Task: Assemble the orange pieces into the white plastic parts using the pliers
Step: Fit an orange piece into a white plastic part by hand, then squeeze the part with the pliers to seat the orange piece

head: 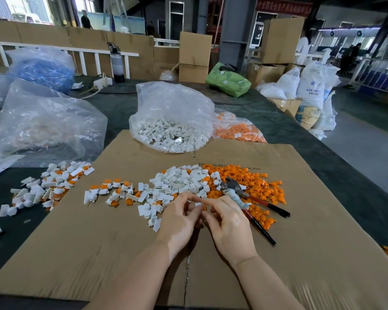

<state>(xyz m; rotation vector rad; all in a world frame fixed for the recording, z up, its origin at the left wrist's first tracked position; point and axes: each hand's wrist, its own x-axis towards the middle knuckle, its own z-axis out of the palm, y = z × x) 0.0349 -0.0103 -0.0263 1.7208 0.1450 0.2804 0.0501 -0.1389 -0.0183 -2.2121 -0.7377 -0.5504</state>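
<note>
Both hands meet over the flattened brown cardboard sheet (pixel 99 253). Left hand (pixel 179 222) and right hand (pixel 227 227) have fingers curled, together pinching a small white plastic part (pixel 198 204) with an orange piece (pixel 204 207) against it. Red-and-black-handled metal pliers (pixel 251 199) lie unheld on the loose orange pile (pixel 255 182), just right of the hands; loose white pile (pixel 182 180) just beyond the fingertips.

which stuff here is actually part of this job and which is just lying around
Part of the job: loose orange pieces, loose white parts, pliers, both hands, left and right, joining a small piece.

Lying about: green bag, blue-filled bag, bottle.
</note>
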